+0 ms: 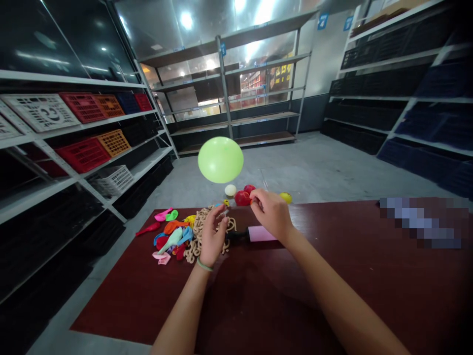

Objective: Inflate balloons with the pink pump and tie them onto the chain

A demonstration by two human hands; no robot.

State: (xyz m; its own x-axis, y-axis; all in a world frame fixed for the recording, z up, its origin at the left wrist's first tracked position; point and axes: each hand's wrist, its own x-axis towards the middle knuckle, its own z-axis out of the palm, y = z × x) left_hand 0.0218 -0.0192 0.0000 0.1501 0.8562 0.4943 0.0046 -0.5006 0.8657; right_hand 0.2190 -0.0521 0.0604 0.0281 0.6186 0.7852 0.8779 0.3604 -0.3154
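My left hand [212, 236], with a green band at the wrist, is open with its fingers apart beside a heap of beige cord [199, 229]. My right hand [271, 212] is closed in a pinch above a balloon pump [262, 233] with a pink barrel and black end. A small bit of orange-red shows at its fingertips; I cannot tell what it is. Limp balloons [173, 239] in several colours lie left of the cord. Beyond the hands is an inflated light green balloon [220, 159], apart from both.
Past the far edge of the dark red table [140, 296] are red balloons [243, 198], a white balloon [230, 190] and a yellow balloon [286, 197]. A blurred-out object [421, 222] lies at the right. Shelves with crates [86, 153] stand left; a metal rack [229, 118] stands behind.
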